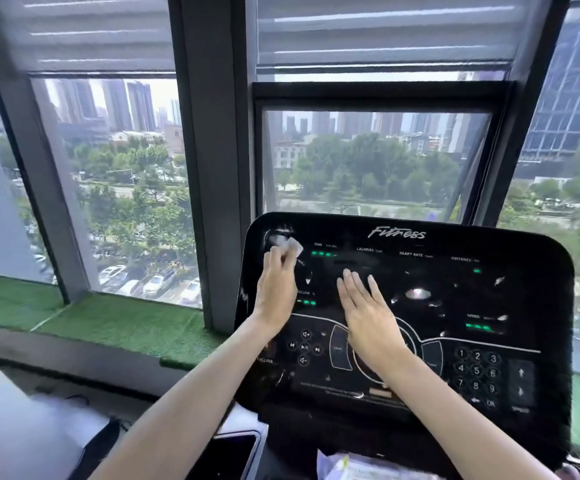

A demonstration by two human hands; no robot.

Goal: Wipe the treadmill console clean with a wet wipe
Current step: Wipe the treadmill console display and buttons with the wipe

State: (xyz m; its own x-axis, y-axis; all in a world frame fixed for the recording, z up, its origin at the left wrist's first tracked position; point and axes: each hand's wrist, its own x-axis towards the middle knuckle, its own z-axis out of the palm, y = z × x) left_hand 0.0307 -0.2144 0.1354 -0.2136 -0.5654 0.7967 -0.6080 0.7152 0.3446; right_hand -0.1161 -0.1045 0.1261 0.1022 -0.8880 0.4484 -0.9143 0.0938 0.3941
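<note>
At the far left we see the windowsill (115,327), covered in green artificial turf and well apart from the work. It plays no part in this step.

Next comes our left hand (276,289), laid on the upper left corner of the treadmill console (403,341). The fingers are pressed together over a crumpled white wet wipe (290,245), pinning it flat against the glossy black panel. We hold the wipe under the fingertips, not in a fist, so that the damp face stays in contact with the surface. Faint smears show just above the wipe; we judge that wiping starts at this corner and that most of the panel is not yet covered.

To the right, our right hand (368,313) lies palm down on the middle of the console, fingers extended and slightly spread, holding nothing. We judge that it braces the tilted panel against the pressure of wiping.

Further right, the number keypad (477,372) and the speed arrows show no wipe near them.

Along the bottom edge lie a phone (233,455) and a pack of wipes (361,467), placed within easy reach for a fresh sheet.
</note>
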